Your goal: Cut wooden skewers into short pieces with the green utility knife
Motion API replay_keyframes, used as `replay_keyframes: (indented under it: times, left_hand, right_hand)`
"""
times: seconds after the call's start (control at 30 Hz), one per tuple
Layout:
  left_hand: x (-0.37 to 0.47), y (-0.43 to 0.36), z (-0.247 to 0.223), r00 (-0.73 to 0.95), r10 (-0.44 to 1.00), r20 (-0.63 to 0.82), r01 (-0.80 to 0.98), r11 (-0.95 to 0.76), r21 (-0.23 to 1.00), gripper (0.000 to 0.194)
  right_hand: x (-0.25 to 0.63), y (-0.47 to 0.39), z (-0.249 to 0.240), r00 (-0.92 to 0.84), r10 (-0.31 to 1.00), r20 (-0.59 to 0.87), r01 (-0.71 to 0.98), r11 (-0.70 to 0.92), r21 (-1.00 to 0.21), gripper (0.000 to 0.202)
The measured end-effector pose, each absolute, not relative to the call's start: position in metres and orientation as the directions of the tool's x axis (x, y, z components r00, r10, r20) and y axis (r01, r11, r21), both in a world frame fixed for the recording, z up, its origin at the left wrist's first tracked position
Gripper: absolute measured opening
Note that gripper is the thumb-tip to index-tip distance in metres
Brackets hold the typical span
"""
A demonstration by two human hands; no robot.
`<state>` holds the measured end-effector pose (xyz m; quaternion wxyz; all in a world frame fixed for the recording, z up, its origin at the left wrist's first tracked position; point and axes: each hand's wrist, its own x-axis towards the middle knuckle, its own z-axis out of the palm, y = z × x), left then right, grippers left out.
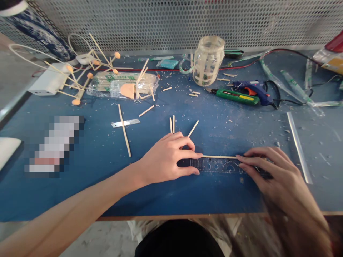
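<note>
A dark ruler (218, 166) lies flat on the blue table (150, 200), partly covered at both ends by my hands. Along its far edge runs a thin wooden stick (219, 156). My left hand (174, 157) presses the stick's left end with a fingertip, while its thumb rests on the ruler. At the stick's right end, my right hand (270, 167) has its thumb and index finger close together. Just beyond my left hand are two short sticks (173, 124) side by side and a slanted one (193, 128).
Further left, a long stick (125, 137) crosses a metal blade (125, 123). Behind are bagged sticks (102, 85), stick models with orange blobs (76, 101), a glass jar (207, 64), a green cutter (237, 96) and a blue glue gun (254, 89). A clear glue stick (298, 146) lies right.
</note>
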<state>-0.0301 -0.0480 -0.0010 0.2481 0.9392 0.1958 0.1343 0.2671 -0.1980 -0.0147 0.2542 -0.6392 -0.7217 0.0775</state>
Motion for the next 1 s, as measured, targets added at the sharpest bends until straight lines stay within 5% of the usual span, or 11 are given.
replay_keyframes:
  times: [0.43,0.6,0.77,0.9,1.0]
  left_hand:
    - [-0.031,-0.047,-0.001,0.888,0.414,0.198,0.289,-0.84,0.459,0.037]
    - [-0.028,-0.048,0.005,0.87,0.384,0.308,0.256,-0.887,0.384,0.051]
    - [-0.02,-0.075,0.02,0.907,0.279,0.317,0.198,-0.944,0.263,0.034]
    - [-0.008,-0.108,0.019,0.963,0.213,0.164,0.207,-0.977,0.048,0.065]
    - [0.006,-0.121,0.011,0.956,0.255,0.143,0.257,-0.966,0.003,0.099]
  right_hand:
    - [0.265,-0.195,-0.014,-0.058,0.96,0.274,0.891,0.174,-0.419,0.018]
    - [0.275,-0.193,-0.026,-0.106,0.934,0.34,0.891,0.241,-0.384,0.015]
    - [0.277,-0.192,-0.027,-0.117,0.936,0.333,0.891,0.247,-0.38,0.015]
    - [0.278,-0.191,-0.027,-0.128,0.932,0.338,0.893,0.257,-0.369,0.015]
    - [0.279,-0.191,-0.028,-0.126,0.933,0.336,0.894,0.253,-0.369,0.016]
